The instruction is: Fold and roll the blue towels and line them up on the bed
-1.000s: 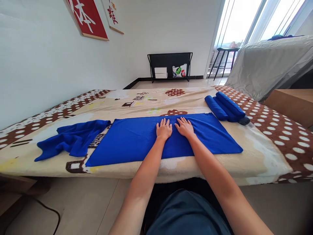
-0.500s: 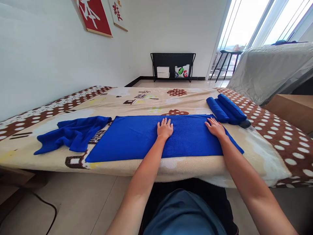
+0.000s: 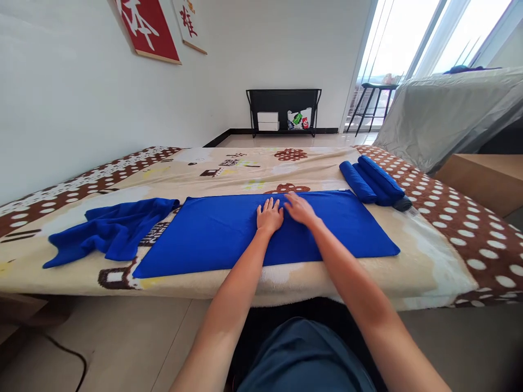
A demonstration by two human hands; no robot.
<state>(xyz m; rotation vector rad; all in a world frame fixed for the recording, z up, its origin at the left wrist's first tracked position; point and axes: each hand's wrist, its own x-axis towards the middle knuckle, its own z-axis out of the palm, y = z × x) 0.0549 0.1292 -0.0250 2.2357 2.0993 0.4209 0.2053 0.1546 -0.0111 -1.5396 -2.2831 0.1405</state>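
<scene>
A blue towel (image 3: 212,234) lies spread out nearly flat across the near part of the bed. My left hand (image 3: 270,216) rests flat on its middle, fingers stretched out. Just to the right, my right hand (image 3: 299,208) is over the towel with its fingers extended and holds nothing; whether it presses on the cloth I cannot tell. Left of the spread towel lies a crumpled blue towel (image 3: 110,231). Several rolled blue towels (image 3: 371,182) sit side by side beyond its right end.
The bed has a cream patterned blanket (image 3: 269,170) with a brown dotted border (image 3: 486,239). A cardboard box (image 3: 482,179) stands at the right. Against the far wall is a black rack (image 3: 284,100), with a stool (image 3: 370,106) by the window.
My right hand has moved left along the towel from its right end to beside my left hand. The towel's right edge now lies straighter. The left hand stays in place.
</scene>
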